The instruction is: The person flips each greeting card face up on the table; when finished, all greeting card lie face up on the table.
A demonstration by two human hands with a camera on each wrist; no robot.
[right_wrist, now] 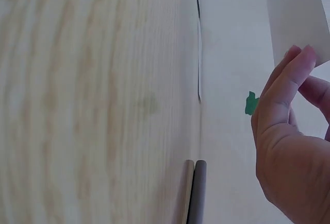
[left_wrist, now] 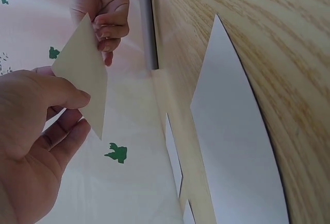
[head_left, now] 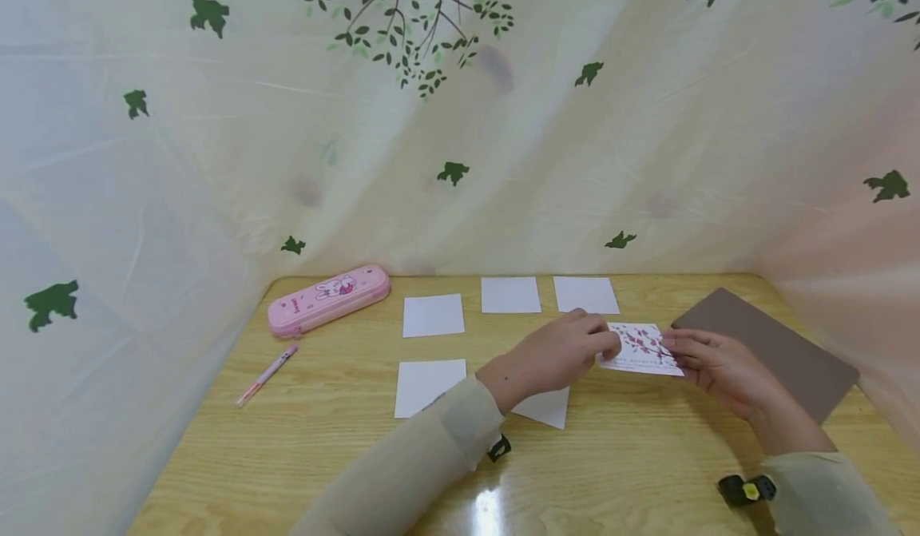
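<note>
Between both hands, raised over the table, is a white card (head_left: 640, 347) printed with pink blossoms on branches. My left hand (head_left: 557, 358) pinches its left edge between thumb and fingers, and my right hand (head_left: 729, 372) pinches the right edge. The plain back of the card (left_wrist: 85, 74) faces the left wrist view. Below the left forearm lies a white card (head_left: 549, 408), partly covered by the arm. Another white card (head_left: 430, 386) lies to its left, with its lower corner behind the sleeve.
Three white cards, left (head_left: 434, 315), middle (head_left: 511, 295) and right (head_left: 585, 295), lie in the back row. A pink pencil case (head_left: 329, 300) and a pen (head_left: 267, 375) are at left. A grey-brown flat board (head_left: 762, 344) lies at right, partly behind the right hand. A patterned curtain hangs behind.
</note>
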